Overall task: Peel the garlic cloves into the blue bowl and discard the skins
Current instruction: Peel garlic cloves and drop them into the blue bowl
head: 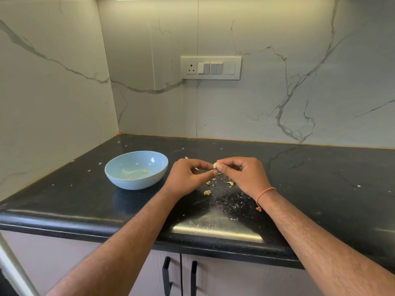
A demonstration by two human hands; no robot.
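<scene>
Pinching pale curved garlic clove (pixel 215 165), both hands (pixel 215 170); glossy blue bowl (pixel 119 178) left.

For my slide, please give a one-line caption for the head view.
Both hands, right hand and left hand, pinch a garlic clove above skins beside the blue bowl.

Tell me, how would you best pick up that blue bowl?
Take the blue bowl by its rim at the right edge, coming from above, thumb inside and fingers outside. It stands upright and open on the counter, the sides curve under to a narrow base, and that edge is nearest the hands.
</scene>
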